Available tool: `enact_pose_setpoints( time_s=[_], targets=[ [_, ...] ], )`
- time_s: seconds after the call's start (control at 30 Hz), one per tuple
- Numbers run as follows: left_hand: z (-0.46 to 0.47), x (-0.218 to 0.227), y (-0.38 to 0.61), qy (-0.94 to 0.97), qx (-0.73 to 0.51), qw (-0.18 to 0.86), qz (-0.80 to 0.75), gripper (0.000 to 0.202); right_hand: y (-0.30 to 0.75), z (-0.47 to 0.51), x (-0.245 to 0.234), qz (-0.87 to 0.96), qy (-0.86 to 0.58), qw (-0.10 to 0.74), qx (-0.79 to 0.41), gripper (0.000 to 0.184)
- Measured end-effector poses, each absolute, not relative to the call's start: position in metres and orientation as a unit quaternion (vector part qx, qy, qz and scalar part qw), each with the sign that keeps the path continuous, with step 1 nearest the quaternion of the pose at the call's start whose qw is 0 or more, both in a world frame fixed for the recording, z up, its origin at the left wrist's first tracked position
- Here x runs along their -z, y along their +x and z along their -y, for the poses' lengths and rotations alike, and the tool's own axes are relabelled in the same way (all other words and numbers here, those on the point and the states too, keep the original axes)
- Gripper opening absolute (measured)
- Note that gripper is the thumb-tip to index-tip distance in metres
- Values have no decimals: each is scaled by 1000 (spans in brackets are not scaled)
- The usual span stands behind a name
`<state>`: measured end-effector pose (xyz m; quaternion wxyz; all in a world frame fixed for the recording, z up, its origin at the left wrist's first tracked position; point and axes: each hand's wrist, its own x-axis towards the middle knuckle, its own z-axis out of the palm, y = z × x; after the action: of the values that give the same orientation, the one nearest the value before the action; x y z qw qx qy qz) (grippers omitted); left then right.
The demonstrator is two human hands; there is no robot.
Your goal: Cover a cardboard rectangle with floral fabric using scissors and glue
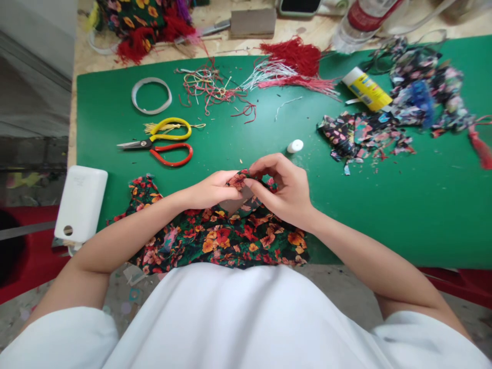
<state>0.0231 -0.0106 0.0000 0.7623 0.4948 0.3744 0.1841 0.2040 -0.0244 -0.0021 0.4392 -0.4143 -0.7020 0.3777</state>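
Floral fabric, dark with red and orange flowers, lies bunched at the near edge of the green mat. My left hand is closed on a gathered part of it, thumb and fingers pinching from the left. From the right, my right hand pinches the same fabric edge between thumb and fingertips. Below the hands shows a greyish flat piece, partly hidden by fabric and fingers; its kind is unclear. Just beyond my right hand a small white cap stands on the mat.
Scissors with yellow and red handles lie left, below a white ring. Threads and red tassels lie farther back. A yellow glue stick rests beside fabric scraps. A white power bank sits at the left edge.
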Motion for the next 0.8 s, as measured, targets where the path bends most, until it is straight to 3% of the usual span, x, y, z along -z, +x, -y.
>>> enact_pose_setpoints(
  time_s=[0.33, 0.53, 0.8],
  targets=[
    [9, -1, 25, 523, -195, 740, -374, 14, 201, 28, 5, 726, -418, 457, -298, 10],
    [9, 1, 24, 539, -192, 728, -377, 13, 201, 27, 10, 798, -316, 483, -175, 23],
    [8, 0, 20, 515, -197, 740, -386, 20, 204, 24, 17, 821, -264, 480, -159, 37]
  ],
)
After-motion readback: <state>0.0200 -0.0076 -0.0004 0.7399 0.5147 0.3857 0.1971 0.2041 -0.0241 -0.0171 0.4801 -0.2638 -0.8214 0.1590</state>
